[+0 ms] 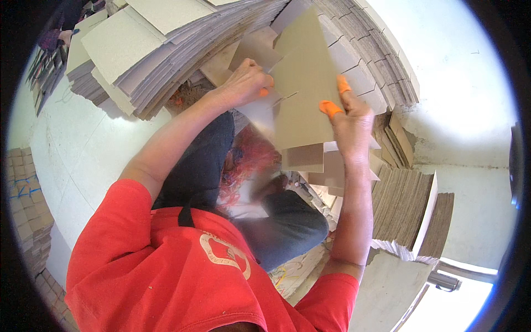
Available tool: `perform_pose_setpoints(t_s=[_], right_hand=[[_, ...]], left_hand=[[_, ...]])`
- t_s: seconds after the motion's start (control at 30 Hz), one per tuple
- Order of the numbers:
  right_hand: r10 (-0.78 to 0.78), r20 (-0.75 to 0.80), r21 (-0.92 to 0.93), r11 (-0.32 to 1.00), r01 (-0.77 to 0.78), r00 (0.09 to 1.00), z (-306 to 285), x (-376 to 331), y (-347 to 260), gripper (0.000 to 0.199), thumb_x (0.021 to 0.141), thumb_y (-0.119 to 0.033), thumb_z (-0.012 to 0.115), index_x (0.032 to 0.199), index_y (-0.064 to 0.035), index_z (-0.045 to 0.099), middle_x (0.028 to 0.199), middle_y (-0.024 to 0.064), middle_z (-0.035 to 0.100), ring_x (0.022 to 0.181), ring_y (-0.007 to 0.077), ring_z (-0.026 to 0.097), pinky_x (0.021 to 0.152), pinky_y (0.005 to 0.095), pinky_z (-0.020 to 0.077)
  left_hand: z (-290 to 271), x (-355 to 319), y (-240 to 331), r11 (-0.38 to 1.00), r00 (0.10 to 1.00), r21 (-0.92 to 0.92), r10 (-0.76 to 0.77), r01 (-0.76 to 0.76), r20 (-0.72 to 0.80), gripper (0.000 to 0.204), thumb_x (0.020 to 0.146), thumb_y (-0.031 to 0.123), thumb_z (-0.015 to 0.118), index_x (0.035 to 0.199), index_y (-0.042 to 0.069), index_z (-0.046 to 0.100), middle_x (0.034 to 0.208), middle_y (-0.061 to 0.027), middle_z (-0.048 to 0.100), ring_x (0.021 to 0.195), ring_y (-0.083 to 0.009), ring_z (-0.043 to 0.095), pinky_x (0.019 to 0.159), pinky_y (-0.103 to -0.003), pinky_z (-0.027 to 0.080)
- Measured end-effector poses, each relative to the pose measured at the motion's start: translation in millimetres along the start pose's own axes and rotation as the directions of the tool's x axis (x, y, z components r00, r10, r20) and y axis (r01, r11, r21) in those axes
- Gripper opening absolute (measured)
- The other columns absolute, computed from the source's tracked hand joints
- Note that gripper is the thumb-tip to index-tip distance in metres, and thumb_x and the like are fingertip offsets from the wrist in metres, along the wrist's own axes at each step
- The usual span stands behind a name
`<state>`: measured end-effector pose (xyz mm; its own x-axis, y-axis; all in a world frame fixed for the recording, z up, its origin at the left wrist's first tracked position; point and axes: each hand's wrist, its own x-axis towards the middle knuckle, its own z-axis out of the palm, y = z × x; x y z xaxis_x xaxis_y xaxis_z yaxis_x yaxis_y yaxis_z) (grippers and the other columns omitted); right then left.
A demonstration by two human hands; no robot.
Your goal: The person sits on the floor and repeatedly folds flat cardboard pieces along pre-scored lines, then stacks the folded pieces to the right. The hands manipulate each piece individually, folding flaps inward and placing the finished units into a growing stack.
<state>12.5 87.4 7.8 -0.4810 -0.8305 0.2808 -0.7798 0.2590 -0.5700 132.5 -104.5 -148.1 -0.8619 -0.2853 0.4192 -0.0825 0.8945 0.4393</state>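
A tall grey-brown cardboard sheet (304, 72) with a short slit cut into it stands tilted in front of me. My right hand (353, 119) grips its right edge, orange covers on the thumb and a finger. To the left of the sheet, my left hand (247, 84) is closed, its fingers curled in and orange covers on some tips; whatever it pinches is hidden. Behind that hand is another cardboard piece (253, 51). Smaller cardboard pieces (304, 159) show below the tall sheet, crossing or overlapping; how they join I cannot tell.
Large stacks of cardboard sheets (166, 39) rise at the far left. Slotted cardboard (368, 50) is piled at the back right, with another stack (401, 205) by the white wall (464, 205). Red scraps (249, 160) litter the floor between my bent legs (193, 160).
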Motion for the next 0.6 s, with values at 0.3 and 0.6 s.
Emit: perform_pose_setpoints(t_s=[0.3,0.6], right_hand=[[0.084,0.346,-0.181,0.983,-0.022,0.934,82.1,-14.8,43.9,0.056,0.074,-0.003,0.072,0.125,0.0102,0.052,0.087,0.024,0.068,0.073,0.0253,0.068,0.07,0.0413,0.0544],[0.004,0.548,-0.46,0.837,0.297,0.837,75.4,-18.1,16.4,0.02,0.085,-0.016,0.063,0.093,0.0018,0.066,0.084,0.0192,0.068,0.08,0.0414,0.066,0.066,0.0447,0.0542]], left_hand=[[2.4,8.2,2.0,1.0,1.0,0.003,0.019,-0.019,0.015,0.015,0.072,0.012,0.075,0.086,0.008,0.07,0.076,-0.0068,0.065,0.082,-0.0226,0.059,0.092,-0.039,0.037],[-4.7,9.7,15.4,0.987,0.997,0.158,0.053,-0.044,-0.054,0.051,0.072,0.006,0.072,0.12,0.009,0.057,0.114,-0.01,0.061,0.111,-0.0284,0.052,0.101,-0.043,0.034]])
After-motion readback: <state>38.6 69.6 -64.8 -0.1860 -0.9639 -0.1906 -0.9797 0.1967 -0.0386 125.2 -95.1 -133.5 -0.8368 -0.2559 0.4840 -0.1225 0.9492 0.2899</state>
